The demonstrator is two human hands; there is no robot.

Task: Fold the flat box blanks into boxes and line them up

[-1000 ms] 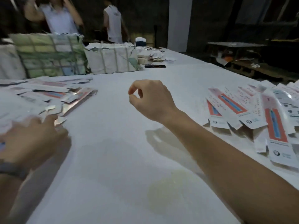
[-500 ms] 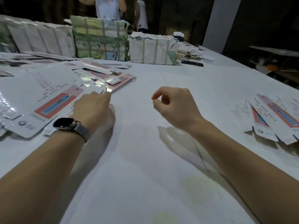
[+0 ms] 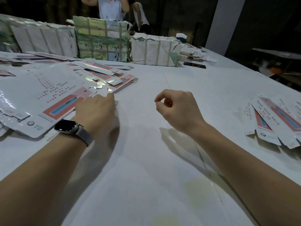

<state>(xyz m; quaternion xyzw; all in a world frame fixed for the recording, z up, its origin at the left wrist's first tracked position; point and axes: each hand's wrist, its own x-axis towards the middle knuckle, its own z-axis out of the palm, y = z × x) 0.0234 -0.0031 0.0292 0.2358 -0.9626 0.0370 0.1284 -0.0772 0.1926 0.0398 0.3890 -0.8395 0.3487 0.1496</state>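
A spread pile of flat box blanks (image 3: 48, 95), white with red and blue panels, covers the left of the white table (image 3: 154, 160). My left hand (image 3: 97, 111), a watch on its wrist, lies knuckles up over the near right edge of the top blank. Its fingers bend down out of sight, so whether it grips the blank is hidden. My right hand (image 3: 177, 110) hovers above the bare table middle, fingers loosely curled, thumb and forefinger almost touching, holding nothing. More of the same box pieces (image 3: 276, 121) lie overlapping at the right edge.
Strapped paper bundles (image 3: 102, 38) stand in a row along the back of the table, with a dark phone (image 3: 194, 64) and loose scraps to their right. Two people (image 3: 112, 7) stand behind the bundles. A white pillar (image 3: 224, 22) rises at the back right.
My left hand has come forward and right onto the edge of the blank pile, and my view has swung left. The right hand keeps its loose curl.
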